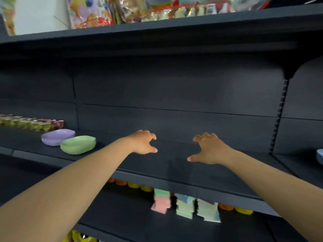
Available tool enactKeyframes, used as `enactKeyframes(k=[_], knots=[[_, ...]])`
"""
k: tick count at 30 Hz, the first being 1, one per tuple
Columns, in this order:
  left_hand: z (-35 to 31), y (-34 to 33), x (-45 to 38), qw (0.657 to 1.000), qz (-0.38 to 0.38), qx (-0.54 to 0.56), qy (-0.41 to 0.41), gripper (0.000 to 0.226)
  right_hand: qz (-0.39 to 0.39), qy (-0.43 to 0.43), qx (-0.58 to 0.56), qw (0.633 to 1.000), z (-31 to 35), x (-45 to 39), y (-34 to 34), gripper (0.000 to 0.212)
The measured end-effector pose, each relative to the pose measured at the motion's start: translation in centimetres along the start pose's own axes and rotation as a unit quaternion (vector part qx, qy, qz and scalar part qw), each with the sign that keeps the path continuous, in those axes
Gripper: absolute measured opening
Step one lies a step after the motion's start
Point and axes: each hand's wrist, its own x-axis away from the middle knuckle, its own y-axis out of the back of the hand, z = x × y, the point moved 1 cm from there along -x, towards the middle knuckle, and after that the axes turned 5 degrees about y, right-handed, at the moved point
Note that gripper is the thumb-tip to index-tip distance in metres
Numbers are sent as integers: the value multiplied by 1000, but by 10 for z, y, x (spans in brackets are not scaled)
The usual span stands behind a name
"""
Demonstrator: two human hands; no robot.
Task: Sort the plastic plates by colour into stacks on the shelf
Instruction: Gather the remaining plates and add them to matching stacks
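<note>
Hands, left hand (pixel 143 142) and right hand (pixel 208 149), hover loosely spread and unladen over matte dark shelf (pixel 174 165).

A lilac plate (pixel 57 137) and a green plate (pixel 78 144) are seen upright on the dark shelf (pixel 174 165) at the left. Both are deep, with rounded corners. The green plate is set nearer and to the right, just beside the lilac one, perhaps touching. A blue rim (pixel 320 157), possibly another plate, is cut off at the far right edge.

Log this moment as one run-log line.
left hand: open, empty | right hand: open, empty | both above shelf | purple plate, green plate: unstacked, left
</note>
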Motion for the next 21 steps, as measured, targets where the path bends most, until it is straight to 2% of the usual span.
enactKeyframes(k=[10, 14, 21], knots=[[189, 13, -67, 997, -13, -4, 79, 59, 3, 60, -49, 997, 117, -153, -35, 79], [262, 22, -98, 994, 9, -27, 106, 61, 25, 87, -70, 993, 166, -219, -51, 79], [347, 23, -133, 993, 36, -9, 115, 63, 41, 101, -89, 990, 230, -290, -70, 79]])
